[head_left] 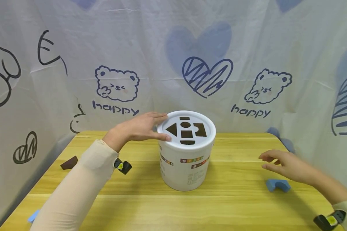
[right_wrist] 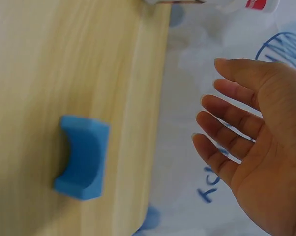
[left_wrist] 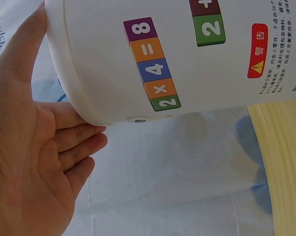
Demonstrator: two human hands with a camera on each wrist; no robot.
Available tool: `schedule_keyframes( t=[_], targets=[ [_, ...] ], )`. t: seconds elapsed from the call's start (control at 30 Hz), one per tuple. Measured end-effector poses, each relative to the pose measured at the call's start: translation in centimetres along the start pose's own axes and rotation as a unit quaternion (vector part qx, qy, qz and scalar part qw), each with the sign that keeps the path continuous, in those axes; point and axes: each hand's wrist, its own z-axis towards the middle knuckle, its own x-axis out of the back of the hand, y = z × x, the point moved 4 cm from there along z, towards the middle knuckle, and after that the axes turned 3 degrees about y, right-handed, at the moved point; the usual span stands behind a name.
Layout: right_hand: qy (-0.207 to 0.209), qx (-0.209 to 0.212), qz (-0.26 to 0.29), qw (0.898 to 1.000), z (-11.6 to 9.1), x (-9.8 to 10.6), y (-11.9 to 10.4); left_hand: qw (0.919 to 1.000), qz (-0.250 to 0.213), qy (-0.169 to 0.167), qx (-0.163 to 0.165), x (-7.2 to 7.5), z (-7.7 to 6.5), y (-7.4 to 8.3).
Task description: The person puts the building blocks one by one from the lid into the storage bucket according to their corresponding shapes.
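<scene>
A white bucket (head_left: pixel 182 173) stands upright, its white lid (head_left: pixel 203 142) cut with several shaped holes, including a triangle, a circle and a square. My left hand (head_left: pixel 140 126) touches the left side of the lid's rim, thumb at the near edge and fingers at the far edge. In the left wrist view, the fingers (left_wrist: pixel 76 132) of that hand are fairly straight, their tips right at the rim. My right hand (head_left: pixel 289 165) hovers at the right with loosely bent fingers and holds nothing. Below it a blue arch-shaped block (head_left: pixel 278 185) lies on the table.
On the wooden table (head_left: pixel 150 208), a dark brown block (head_left: pixel 69 163) lies at the left. A light blue piece (head_left: pixel 33 215) shows near the left front edge, partly hidden by my left sleeve. A printed white curtain (head_left: pixel 162 64) hangs behind the table.
</scene>
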Motion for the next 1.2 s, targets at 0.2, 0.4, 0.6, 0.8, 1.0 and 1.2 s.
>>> schedule_keyframes(
  t=[0.2, 0.4, 0.6, 0.8, 1.0, 1.2],
  targets=[
    [-0.035, -0.019, 0.015, 0.999, -1.4, -1.5, 2.5, 1.0, -0.001, -0.002, 0.002, 0.1, 0.0, 0.1],
    [-0.046, -0.007, 0.009, 0.999, -2.8, -3.2, 4.4, 1.0, -0.001, -0.003, 0.001, 0.0, 0.0, 0.2],
    [-0.038, 0.033, -0.029, 0.998, -4.0, -4.4, 6.1, 1.0, 0.0, 0.0, -0.001, -0.1, 0.0, 0.2],
    [-0.025, 0.069, -0.039, 0.997, -4.7, -4.9, 6.9, 1.0, -0.001, 0.005, -0.008, -0.2, 0.0, 0.2],
    [-0.078, 0.016, 0.017, 0.997, -5.2, -4.8, 6.9, 1.0, -0.001, 0.004, -0.002, -0.1, 0.0, 0.1],
    [-0.097, 0.032, 0.055, 0.993, -5.7, -5.0, 6.5, 1.0, 0.001, 0.006, -0.005, 0.0, 0.1, 0.2]
  ],
)
